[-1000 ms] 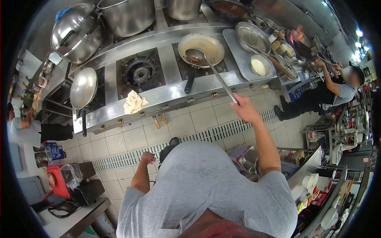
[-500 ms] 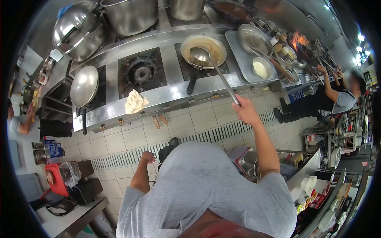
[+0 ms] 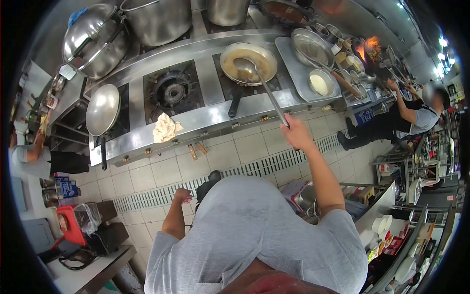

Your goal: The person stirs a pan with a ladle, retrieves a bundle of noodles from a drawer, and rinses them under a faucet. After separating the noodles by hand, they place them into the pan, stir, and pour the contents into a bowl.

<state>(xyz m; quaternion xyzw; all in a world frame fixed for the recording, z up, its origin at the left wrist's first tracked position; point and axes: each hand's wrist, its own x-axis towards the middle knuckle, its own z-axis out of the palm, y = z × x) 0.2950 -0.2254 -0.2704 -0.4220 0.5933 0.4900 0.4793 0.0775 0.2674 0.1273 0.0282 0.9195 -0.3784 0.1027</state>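
My right hand [image 3: 297, 132] is closed round the handle end of a long metal ladle [image 3: 275, 101]. The ladle's bowl rests in a frying pan [image 3: 272, 55] on the right front burner, among light brown liquid [image 3: 240, 53]. That pan's black handle [image 3: 235, 102] points toward me, with no hand on it. My left hand [image 3: 183, 196] hangs low by my side over the floor, fingers curled and nothing visible in them. Near the stove's front edge lies a crumpled cream cloth [image 3: 167, 128].
An empty-looking pan [image 3: 103, 110] stands at the left, beside a bare burner [image 3: 172, 91]. Big pots [image 3: 156, 22] line the back. A tray [image 3: 293, 73] at the right holds a strainer and a bowl of pale liquid [image 3: 320, 83]. Another person [image 3: 411, 115] works near flames [image 3: 369, 48].
My right hand has shifted slightly left, and the ladle's bowl has turned within the pan, showing brown liquid in it. The flames at the far right look larger. My left hand stays put.
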